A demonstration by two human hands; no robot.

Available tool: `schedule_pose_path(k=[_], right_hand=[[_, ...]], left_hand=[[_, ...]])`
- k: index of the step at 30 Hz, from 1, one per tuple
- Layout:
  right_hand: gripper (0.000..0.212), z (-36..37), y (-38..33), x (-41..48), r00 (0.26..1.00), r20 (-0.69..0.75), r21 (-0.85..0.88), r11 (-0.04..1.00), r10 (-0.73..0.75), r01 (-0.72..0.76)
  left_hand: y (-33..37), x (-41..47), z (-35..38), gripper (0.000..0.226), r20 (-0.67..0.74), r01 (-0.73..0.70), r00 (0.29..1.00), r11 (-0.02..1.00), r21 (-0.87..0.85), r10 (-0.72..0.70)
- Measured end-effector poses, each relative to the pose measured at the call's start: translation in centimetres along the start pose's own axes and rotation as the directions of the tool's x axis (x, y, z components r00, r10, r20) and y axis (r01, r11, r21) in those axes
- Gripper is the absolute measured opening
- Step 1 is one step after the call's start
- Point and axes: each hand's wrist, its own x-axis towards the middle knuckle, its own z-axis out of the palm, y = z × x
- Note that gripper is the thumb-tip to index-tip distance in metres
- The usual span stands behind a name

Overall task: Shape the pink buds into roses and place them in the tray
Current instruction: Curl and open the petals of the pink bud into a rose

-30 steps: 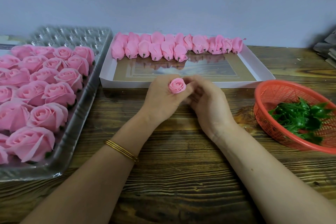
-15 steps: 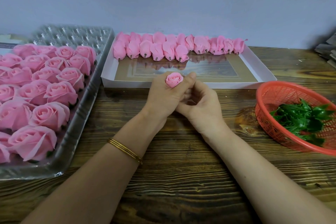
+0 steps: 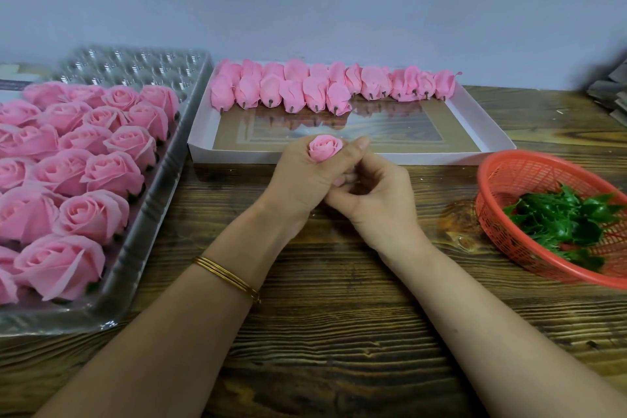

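So, dead centre of the view the left hand is wrapped round a pink bud. The fingers and thumb are curled into a loose fist and the bud pokes out of the top, petals facing up, so it's held above the wooden table and not in any container. The right hand sits just at 3 o'clock of the left one, touching it. Its fingers are curled in and tucked under the left hand's fingers, but I honestly can't tell if they're pinching the base of the bud or just resting there. Gold bangles sit on the left wrist. Over at 9 o'clock is the clear plastic tray, packed with finished roses in rows, with bare cups showing at its far end around 11 o'clock. At 12 o'clock, just beyond the hands, is a shallow white box with a row of unshaped buds lying along its far edge, stems pointing toward the person. At 3 o'clock there's a red basket with green leaves in it, near the box's corner but apart from it.
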Motion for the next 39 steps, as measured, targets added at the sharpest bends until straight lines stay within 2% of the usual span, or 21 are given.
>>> schedule_pose_path(k=[2,4,7,10,12,15,18,25,29,32,33,35,37,39], right_hand=[[0.034,-0.1,-0.1,0.1,0.999,0.032,0.026,0.999,0.019,-0.019],[0.036,-0.2,-0.3,0.1,0.997,0.071,0.038,0.999,0.019,-0.022],[0.041,-0.4,-0.3,0.1,0.992,0.122,0.082,0.996,0.02,-0.03],[0.033,-0.5,-0.3,0.1,0.989,0.142,0.132,0.989,0.05,-0.069],[0.031,-0.5,-0.3,0.2,0.989,0.133,0.135,0.988,0.056,-0.074],[0.036,-0.2,-0.2,0.3,0.996,0.084,0.11,0.993,0.041,-0.05],[0.04,-0.1,0.0,0.2,1.0,0.028,0.055,0.998,0.011,-0.012],[0.023,-0.1,0.1,-0.1,0.999,-0.013,-0.04,0.998,-0.044,0.043],[0.036,-0.2,-0.1,0.0,0.999,0.029,-0.034,0.999,-0.037,0.038],[0.017,-0.4,-0.1,0.0,0.996,0.086,0.033,0.999,-0.007,0.004],[0.018,-0.4,-0.1,0.1,0.995,0.098,0.054,0.998,0.006,-0.012],[0.02,-0.6,0.0,0.2,0.992,0.119,0.095,0.994,0.036,-0.048],[0.019,-0.6,0.0,0.3,0.992,0.118,0.102,0.993,0.054,-0.066],[0.021,-0.3,0.0,0.3,0.993,0.104,0.091,0.994,0.054,-0.064]], left_hand=[[0.2,0.0,-0.2,0.016,0.043,0.007,0.999,1.0,0.016,-0.008],[0.4,0.0,-0.5,0.019,0.074,0.011,0.997,0.999,0.036,-0.013],[0.6,0.0,-0.8,0.038,0.133,-0.002,0.991,0.999,0.052,-0.005],[0.5,0.1,-0.9,0.054,0.134,0.004,0.991,0.999,0.036,-0.009],[0.2,0.2,-0.7,0.047,0.086,0.02,0.996,1.0,0.007,-0.02],[0.1,0.2,-0.3,0.019,0.011,0.035,0.999,0.999,0.002,-0.035],[-0.1,0.2,-0.1,0.029,-0.014,0.034,0.999,0.999,-0.003,-0.034],[0.1,0.0,-0.1,0.025,0.036,0.01,0.999,1.0,0.021,-0.011],[0.2,0.2,-1.0,0.053,0.12,0.009,0.993,1.0,0.024,-0.012],[0.5,0.2,-1.4,0.061,0.156,0.011,0.988,0.999,0.039,-0.017],[0.5,0.2,-1.4,0.062,0.155,0.017,0.988,0.999,0.043,-0.024],[0.3,0.2,-1.3,0.056,0.127,0.033,0.991,0.998,0.045,-0.038],[0.1,0.2,-0.9,0.033,0.063,0.049,0.997,0.998,0.047,-0.052],[-0.1,0.3,-0.8,0.025,0.003,0.063,0.998,0.997,0.048,-0.063]])
